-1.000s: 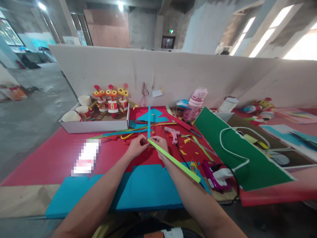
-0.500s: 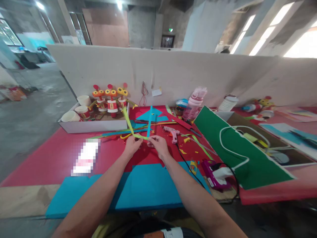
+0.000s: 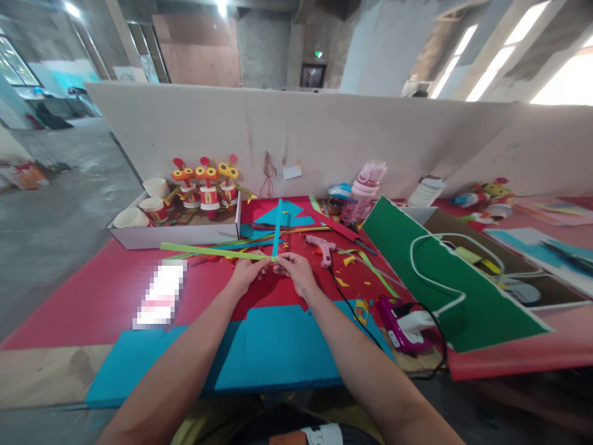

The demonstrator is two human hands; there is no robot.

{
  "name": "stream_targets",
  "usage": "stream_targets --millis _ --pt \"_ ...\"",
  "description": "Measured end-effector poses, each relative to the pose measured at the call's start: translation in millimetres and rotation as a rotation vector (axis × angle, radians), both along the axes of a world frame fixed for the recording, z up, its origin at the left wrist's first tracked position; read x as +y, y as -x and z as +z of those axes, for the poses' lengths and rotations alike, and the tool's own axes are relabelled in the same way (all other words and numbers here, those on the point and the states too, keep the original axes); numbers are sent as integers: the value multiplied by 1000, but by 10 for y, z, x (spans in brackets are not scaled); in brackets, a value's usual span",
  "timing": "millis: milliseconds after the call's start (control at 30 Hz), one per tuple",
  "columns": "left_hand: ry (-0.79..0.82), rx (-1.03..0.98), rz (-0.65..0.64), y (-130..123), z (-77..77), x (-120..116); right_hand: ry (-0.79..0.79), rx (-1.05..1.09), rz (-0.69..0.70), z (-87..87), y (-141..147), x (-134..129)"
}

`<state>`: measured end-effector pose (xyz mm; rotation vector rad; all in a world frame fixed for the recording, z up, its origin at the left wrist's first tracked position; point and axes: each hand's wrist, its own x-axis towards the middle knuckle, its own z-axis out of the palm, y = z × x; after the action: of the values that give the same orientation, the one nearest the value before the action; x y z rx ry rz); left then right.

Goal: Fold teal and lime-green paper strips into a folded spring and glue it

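A long yellow-green paper strip (image 3: 208, 250) stretches out to the left from my fingers. It meets a blue paper strip (image 3: 277, 225) at a corner, and the blue one points away from me. My left hand (image 3: 250, 272) is closed in a pinch on the green strip close to that corner. At the joined ends, my right hand (image 3: 294, 271) pinches the strips between thumb and fingers. Both hands are just above the red tabletop (image 3: 194, 290). A pink glue gun (image 3: 323, 248) lies right of my right hand.
A white box (image 3: 180, 235) at the back left holds paper cups and several cup figures. A pink bottle (image 3: 365, 193) stands at the back. Blue sheets (image 3: 282, 349) lie in front of me. On the right are a purple power unit (image 3: 401, 324) and a green board (image 3: 445, 284).
The green strip was bent, rising away from me; now it lies straight out to the left. The blue strip has shifted slightly left. My hands have stayed nearly in place.
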<state>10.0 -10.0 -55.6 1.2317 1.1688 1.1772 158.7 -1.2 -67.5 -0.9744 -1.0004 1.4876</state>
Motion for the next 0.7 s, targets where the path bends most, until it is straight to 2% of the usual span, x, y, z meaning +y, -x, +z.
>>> stream_targets --millis 433,700 --pt "-41 75 -29 18 17 -10 -11 24 -30 28 13 -27" --pt "-26 65 -41 9 30 -7 -96 -12 -45 42 39 -46"
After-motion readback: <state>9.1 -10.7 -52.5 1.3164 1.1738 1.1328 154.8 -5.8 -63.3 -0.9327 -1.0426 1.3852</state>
